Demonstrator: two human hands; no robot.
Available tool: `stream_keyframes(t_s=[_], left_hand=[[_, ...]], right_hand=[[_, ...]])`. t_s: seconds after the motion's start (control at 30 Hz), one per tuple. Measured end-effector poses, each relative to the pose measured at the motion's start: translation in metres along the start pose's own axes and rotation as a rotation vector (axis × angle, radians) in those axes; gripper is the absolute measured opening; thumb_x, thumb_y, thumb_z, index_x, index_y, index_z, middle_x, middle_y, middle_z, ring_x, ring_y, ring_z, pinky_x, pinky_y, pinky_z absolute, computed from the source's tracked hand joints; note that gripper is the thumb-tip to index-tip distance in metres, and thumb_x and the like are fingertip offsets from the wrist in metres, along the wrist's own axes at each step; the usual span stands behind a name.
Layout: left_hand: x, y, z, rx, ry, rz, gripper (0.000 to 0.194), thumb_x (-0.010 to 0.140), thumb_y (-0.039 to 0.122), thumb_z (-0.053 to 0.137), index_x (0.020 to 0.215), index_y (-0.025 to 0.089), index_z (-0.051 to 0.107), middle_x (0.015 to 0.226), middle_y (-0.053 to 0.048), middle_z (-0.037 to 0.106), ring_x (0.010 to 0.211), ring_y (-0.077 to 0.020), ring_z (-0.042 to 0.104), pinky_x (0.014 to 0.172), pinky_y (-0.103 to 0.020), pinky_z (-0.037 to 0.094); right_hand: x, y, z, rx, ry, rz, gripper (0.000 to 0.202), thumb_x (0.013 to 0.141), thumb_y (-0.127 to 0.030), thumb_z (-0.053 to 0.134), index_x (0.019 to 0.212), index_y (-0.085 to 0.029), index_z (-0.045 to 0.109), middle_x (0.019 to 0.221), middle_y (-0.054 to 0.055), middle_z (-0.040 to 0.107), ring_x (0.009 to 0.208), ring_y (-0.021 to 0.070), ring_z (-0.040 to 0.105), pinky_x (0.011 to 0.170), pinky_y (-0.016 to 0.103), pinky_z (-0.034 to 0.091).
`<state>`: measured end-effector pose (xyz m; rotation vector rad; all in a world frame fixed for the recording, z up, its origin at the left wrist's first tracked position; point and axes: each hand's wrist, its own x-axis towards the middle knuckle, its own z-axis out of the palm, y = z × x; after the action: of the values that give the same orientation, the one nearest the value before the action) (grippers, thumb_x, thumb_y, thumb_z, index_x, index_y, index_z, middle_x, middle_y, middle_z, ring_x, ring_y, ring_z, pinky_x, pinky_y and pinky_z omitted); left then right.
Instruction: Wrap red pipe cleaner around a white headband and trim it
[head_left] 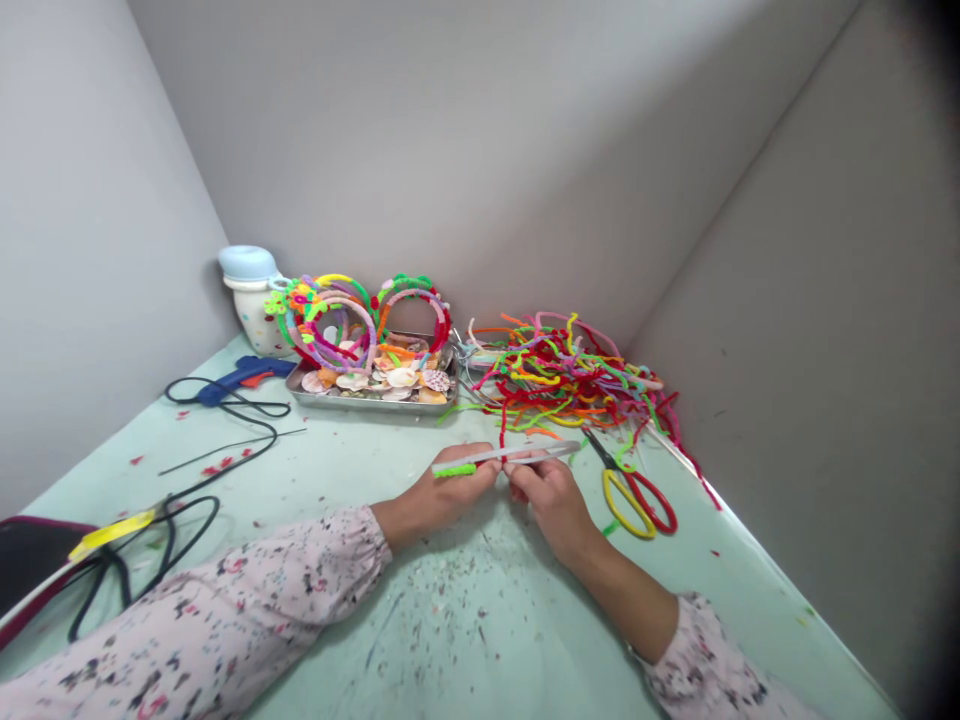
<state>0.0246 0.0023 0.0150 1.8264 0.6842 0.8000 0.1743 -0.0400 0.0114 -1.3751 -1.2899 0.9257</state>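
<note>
Head view of two hands at work over a pale green tabletop (pixel 555 640). A light grey headband (pixel 544 451) lay in the grasp of both hands, its long axis running nearly crosswise before the person, with the right end set slightly farther away. The left hand (pixel 451 490) held the band in a narrow grip; a bright green chenille wrapping (pixel 456 470) showed at its left end. The right hand (pixel 551 492) pinched the band between thumb and fingers, close beside the left. The governing relation lay at the small gap between the fingertips: a red chenille stem (pixel 503 428) met the band there, its free end pointing away from the person, roughly square to the long axis and about equally near either hand. Whether either hand also pinched this stem could not be told. Scissors (pixel 621 469) rested just right of the right hand, near a heap of chenille stems (pixel 555 378). Beyond the left hand stood a metal tray (pixel 367 404) of seashells (pixel 401 378); a blue glue gun (pixel 241 373) lay to its left.
</note>
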Motion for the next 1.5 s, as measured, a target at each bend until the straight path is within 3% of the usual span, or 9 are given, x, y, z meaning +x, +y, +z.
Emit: stream_keyframes(t_s=[0.23, 0.37, 0.6, 0.73, 0.87, 1.1, 1.37, 1.5], left_hand=[[-0.001, 0.000, -0.002, -0.031, 0.026, -0.071, 0.025, 0.085, 0.031, 0.041, 0.066, 0.017, 0.050, 0.066, 0.001, 0.047, 0.065, -0.0117, 0.040, 0.061, -0.023, 0.031], [-0.001, -0.005, -0.003, -0.041, 0.055, -0.108, 0.023, 0.083, 0.031, 0.043, 0.066, 0.017, 0.051, 0.065, 0.002, 0.046, 0.063, -0.0114, 0.039, 0.058, -0.022, 0.030], [-0.001, -0.002, -0.001, 0.003, 0.028, 0.002, 0.027, 0.087, 0.032, 0.040, 0.070, 0.016, 0.054, 0.069, 0.000, 0.050, 0.066, -0.0120, 0.043, 0.063, -0.024, 0.034], [-0.003, -0.006, -0.001, 0.038, 0.019, 0.071, 0.024, 0.086, 0.028, 0.042, 0.066, 0.016, 0.051, 0.066, 0.001, 0.048, 0.063, -0.0109, 0.040, 0.061, -0.023, 0.034], [-0.003, -0.013, -0.003, -0.069, -0.004, 0.054, 0.017, 0.084, 0.026, 0.045, 0.074, 0.015, 0.055, 0.065, 0.001, 0.049, 0.060, -0.0104, 0.040, 0.054, -0.022, 0.031], [-0.002, -0.020, -0.002, -0.045, 0.021, 0.025, 0.020, 0.082, 0.030, 0.048, 0.072, 0.014, 0.055, 0.062, 0.001, 0.045, 0.059, -0.0104, 0.038, 0.053, -0.021, 0.029], [-0.002, -0.014, -0.002, -0.037, 0.022, 0.030, 0.019, 0.083, 0.029, 0.047, 0.071, 0.015, 0.053, 0.063, 0.001, 0.046, 0.060, -0.0108, 0.038, 0.054, -0.022, 0.029], [-0.002, -0.002, -0.001, 0.004, 0.046, -0.018, 0.025, 0.085, 0.031, 0.043, 0.066, 0.016, 0.051, 0.067, 0.001, 0.047, 0.063, -0.0110, 0.040, 0.057, -0.022, 0.031]], right_hand=[[0.002, 0.004, 0.000, 0.077, -0.081, -0.023, 0.012, 0.078, -0.029, 0.053, 0.074, -0.018, 0.058, 0.053, -0.004, 0.051, 0.051, 0.0127, 0.046, 0.053, 0.025, 0.037], [0.003, 0.006, 0.000, 0.054, -0.064, -0.047, 0.011, 0.078, -0.028, 0.053, 0.074, -0.018, 0.057, 0.054, -0.004, 0.051, 0.052, 0.0127, 0.046, 0.054, 0.025, 0.038], [0.001, 0.002, -0.001, -0.003, -0.051, -0.028, 0.014, 0.077, -0.029, 0.052, 0.070, -0.018, 0.058, 0.053, -0.004, 0.051, 0.053, 0.0132, 0.047, 0.054, 0.025, 0.037], [0.000, 0.002, -0.003, -0.078, -0.027, -0.025, 0.024, 0.078, -0.032, 0.051, 0.058, -0.018, 0.053, 0.050, -0.003, 0.048, 0.052, 0.0131, 0.046, 0.053, 0.025, 0.035], [0.000, 0.001, -0.004, -0.100, -0.051, -0.074, 0.023, 0.079, -0.029, 0.050, 0.059, -0.019, 0.049, 0.052, -0.004, 0.047, 0.054, 0.0128, 0.046, 0.055, 0.025, 0.036], [0.000, -0.001, -0.004, -0.106, -0.047, -0.067, 0.019, 0.079, -0.026, 0.049, 0.060, -0.020, 0.049, 0.053, -0.005, 0.048, 0.055, 0.0131, 0.046, 0.056, 0.024, 0.036], [-0.001, 0.002, -0.004, -0.095, -0.045, -0.048, 0.021, 0.078, -0.028, 0.050, 0.060, -0.019, 0.050, 0.051, -0.004, 0.048, 0.053, 0.0129, 0.046, 0.054, 0.025, 0.035], [0.000, 0.003, -0.001, -0.006, -0.070, 0.012, 0.016, 0.079, -0.031, 0.051, 0.069, -0.018, 0.055, 0.051, -0.004, 0.050, 0.051, 0.0128, 0.045, 0.052, 0.025, 0.035]])
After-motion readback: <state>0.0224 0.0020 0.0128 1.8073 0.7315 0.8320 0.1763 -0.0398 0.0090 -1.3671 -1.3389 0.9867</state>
